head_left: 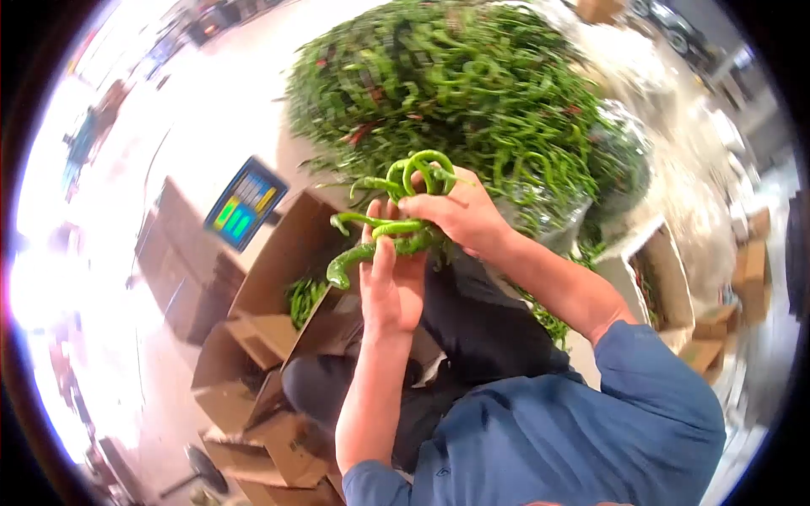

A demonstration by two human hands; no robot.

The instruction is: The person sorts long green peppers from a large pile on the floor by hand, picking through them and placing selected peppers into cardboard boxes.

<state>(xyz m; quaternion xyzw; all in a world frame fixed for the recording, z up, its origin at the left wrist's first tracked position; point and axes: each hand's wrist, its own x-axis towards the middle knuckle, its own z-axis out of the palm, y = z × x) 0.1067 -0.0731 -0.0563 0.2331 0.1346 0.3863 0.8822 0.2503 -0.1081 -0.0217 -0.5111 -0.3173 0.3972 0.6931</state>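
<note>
Long green peppers (pixel 396 245) lie across the palm of my left hand (pixel 392 287), its thumb resting against them. Just above, my right hand (pixel 454 211) is closed around several curled green peppers (pixel 432 164). The two hands are close together over my lap. Beyond them spreads a large heap of green peppers (pixel 439 76) with a few red ones. Below and left of my hands, more peppers (pixel 305 299) lie inside an open cardboard box (pixel 274 253).
A scale display (pixel 245 202) stands left of the box. Folded cardboard (pixel 186 261) and open cartons (pixel 278 447) are at the left and lower left. At the right are a white box (pixel 671 287), clear plastic bags (pixel 624 63) and more cartons (pixel 749 274).
</note>
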